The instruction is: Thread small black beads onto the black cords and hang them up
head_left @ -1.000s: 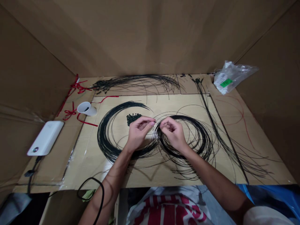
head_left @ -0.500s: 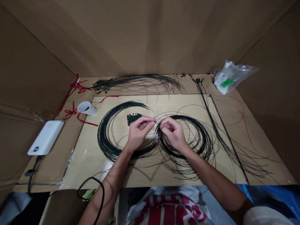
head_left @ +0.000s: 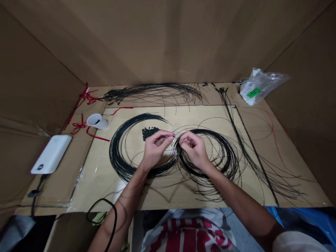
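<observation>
Over the middle of the board, my left hand (head_left: 156,148) is closed in a pinch, thumb against forefinger. Whatever is between those fingertips is too small to make out. Just to its right, my right hand (head_left: 193,147) is also pinched, with its fingertips turned toward the left ones and a small gap between. Thin black strands pass near both fingertips. Beneath my right hand lies a round coil of thin black cords (head_left: 228,150). A thicker open loop of black cords (head_left: 114,147) curves around the left side. Small black beads (head_left: 149,132) are heaped beyond my left hand, partly covered by it.
A white cup (head_left: 97,121) holding something dark stands at left, near red ribbons (head_left: 78,126). A white power bank (head_left: 51,154) with a black cable lies farther left. Bundled cords (head_left: 157,89) line the back; another bundle (head_left: 237,134) and a plastic bag (head_left: 261,85) are at right. Cardboard walls enclose the board.
</observation>
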A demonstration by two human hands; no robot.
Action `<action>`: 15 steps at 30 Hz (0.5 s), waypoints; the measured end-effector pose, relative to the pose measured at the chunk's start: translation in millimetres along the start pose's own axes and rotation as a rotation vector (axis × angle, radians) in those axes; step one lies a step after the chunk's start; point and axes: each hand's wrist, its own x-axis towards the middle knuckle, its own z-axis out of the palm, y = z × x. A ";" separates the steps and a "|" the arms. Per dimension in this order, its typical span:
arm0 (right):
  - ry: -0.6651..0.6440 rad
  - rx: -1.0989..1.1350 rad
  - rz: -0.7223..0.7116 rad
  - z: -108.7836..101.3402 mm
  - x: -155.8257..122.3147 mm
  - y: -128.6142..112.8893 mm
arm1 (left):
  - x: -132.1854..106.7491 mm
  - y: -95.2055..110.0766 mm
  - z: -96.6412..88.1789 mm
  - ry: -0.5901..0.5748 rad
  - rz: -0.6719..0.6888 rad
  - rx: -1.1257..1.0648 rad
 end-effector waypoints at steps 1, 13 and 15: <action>-0.001 -0.002 0.000 -0.1 0.0 0.6 | 0.0 0.1 -0.1 -0.002 0.002 0.001; 0.017 -0.014 0.000 0.5 -0.3 0.9 | 0.2 2.2 -1.1 -0.027 0.051 0.029; 0.022 -0.012 0.005 0.7 -0.3 0.4 | 0.4 2.7 -0.9 -0.027 0.059 0.026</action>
